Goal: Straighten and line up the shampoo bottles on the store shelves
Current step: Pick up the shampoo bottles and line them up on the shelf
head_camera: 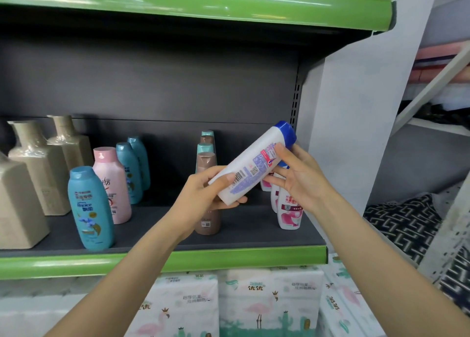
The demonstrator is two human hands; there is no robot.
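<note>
A white shampoo bottle with a blue cap point(250, 162) is held tilted in the air above the shelf, cap up to the right, barcode label facing me. My left hand point(203, 193) grips its base. My right hand point(296, 178) holds its upper part with the fingers. Below, on the dark shelf point(157, 225), stand white-and-pink bottles point(290, 211) at the right, a brown bottle point(207, 219) partly hidden behind my left hand, teal-capped bottles point(204, 147) behind it, a blue Rejoice bottle point(90, 208), a pink bottle point(113, 184) and two teal bottles point(132, 169).
Beige square bottles point(38, 169) fill the shelf's left end. The green shelf edge point(229, 258) runs across in front. Tissue packs with flamingo print point(254, 303) lie on the level below. A grey upright point(356, 108) bounds the shelf on the right.
</note>
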